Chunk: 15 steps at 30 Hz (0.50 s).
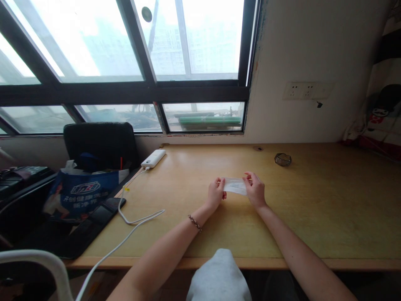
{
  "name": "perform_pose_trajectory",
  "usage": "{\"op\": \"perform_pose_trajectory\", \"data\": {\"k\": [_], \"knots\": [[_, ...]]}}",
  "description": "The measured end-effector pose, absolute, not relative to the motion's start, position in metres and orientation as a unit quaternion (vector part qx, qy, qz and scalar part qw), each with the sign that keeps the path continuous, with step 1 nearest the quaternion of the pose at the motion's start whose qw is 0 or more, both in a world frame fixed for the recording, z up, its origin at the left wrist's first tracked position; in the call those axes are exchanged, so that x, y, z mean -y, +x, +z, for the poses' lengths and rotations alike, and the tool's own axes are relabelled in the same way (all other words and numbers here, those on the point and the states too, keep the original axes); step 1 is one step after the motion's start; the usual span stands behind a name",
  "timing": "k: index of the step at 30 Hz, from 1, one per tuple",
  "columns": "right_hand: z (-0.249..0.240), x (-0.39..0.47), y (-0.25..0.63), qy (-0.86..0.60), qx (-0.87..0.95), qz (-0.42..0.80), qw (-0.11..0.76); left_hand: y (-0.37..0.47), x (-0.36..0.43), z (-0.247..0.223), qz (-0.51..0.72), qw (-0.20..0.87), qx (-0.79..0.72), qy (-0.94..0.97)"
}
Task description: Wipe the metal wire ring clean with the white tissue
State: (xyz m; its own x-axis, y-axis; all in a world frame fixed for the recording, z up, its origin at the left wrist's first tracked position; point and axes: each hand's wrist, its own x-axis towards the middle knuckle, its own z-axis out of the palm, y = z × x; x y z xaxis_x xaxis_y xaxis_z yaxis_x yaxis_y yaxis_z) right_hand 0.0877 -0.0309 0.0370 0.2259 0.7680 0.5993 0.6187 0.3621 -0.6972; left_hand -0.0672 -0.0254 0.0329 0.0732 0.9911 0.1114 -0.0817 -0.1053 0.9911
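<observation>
Between my two hands, a small whitish translucent packet or sheet (234, 186) is held level above the wooden table; its exact kind does not show. My left hand (216, 193) pinches its left end, thumb on top. At the opposite end, my right hand (254, 190) grips with thumb and fingers closed. A beaded bracelet (194, 223) circles my left wrist. Beyond my right hand, a dark-rimmed glass dish (282, 159) rests on the table.
On the table's (328, 209) left edge lies a white power bank (153, 159) with a white cable (138, 225) trailing forward. A black chair (100, 142) with a blue bag (83, 194) stands left. Wall sockets (308, 90) are behind, beside the window (191, 42).
</observation>
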Motion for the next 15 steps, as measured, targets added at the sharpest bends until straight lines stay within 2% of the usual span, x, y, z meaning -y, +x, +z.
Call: {"op": "perform_pose_trajectory", "data": {"k": [4, 6, 11, 15], "knots": [[0.042, 0.033, 0.090, -0.551, 0.600, 0.078, 0.574, -0.068, 0.028, 0.036, 0.541, 0.475, -0.432, 0.543], [0.042, 0.030, 0.094, -0.545, 0.576, 0.122, 0.598, -0.070, 0.026, 0.037, 0.554, 0.467, -0.425, 0.543], [0.035, 0.017, 0.102, -0.516, 0.439, 0.331, 0.657, -0.077, 0.019, 0.036, 0.592, 0.470, -0.419, 0.503], [0.033, 0.017, 0.095, -0.499, 0.348, 0.554, 0.568, -0.077, 0.019, 0.037, 0.602, 0.469, -0.405, 0.503]]}}
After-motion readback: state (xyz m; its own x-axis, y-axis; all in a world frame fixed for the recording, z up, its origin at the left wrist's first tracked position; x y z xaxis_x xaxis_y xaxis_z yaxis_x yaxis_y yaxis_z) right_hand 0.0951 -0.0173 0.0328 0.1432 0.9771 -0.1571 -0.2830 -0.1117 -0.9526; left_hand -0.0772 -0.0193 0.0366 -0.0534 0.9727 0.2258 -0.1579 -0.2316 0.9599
